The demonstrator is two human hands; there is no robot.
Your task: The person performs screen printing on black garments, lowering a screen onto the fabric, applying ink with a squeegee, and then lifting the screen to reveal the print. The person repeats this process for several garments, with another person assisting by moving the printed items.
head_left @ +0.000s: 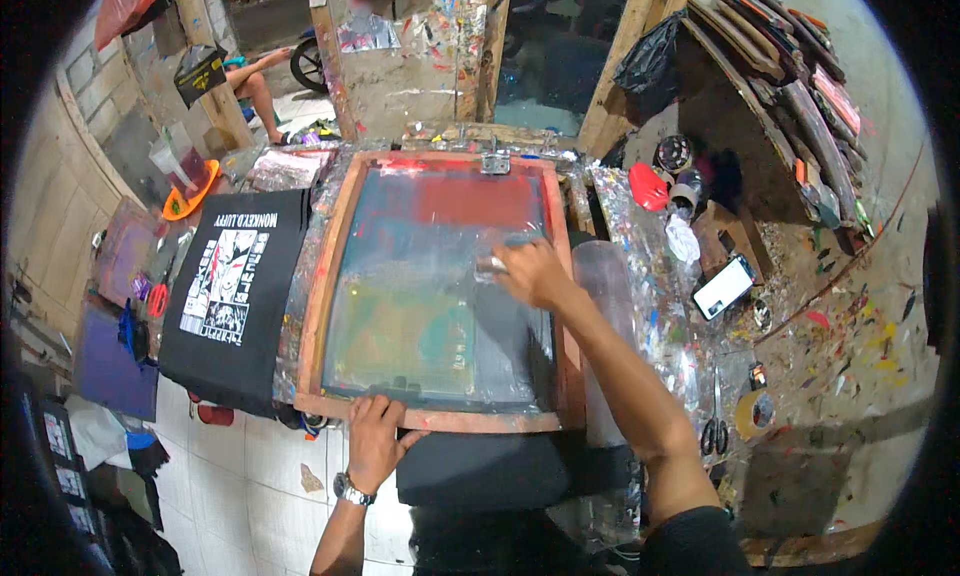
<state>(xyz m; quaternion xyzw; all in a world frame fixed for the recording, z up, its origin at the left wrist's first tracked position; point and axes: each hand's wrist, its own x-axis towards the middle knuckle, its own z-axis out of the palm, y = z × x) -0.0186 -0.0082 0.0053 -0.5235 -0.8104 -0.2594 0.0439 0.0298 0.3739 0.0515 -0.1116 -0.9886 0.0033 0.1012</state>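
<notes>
While left hand (375, 441) presses flat on one wooden screen frame (322, 276), right hand (535, 273) grips one squeegee (495, 266); one printed black shirt (235, 296) beside.

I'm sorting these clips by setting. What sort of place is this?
Likely a small screen-printing workshop: a wooden-framed screen on a paint-spattered bench, a printed black shirt beside it, and spare frames stacked at the right.

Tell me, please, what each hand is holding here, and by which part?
The left hand presses the wooden screen frame at its near rail. The right hand grips a small pale object on the mesh; its kind cannot be told.
</notes>
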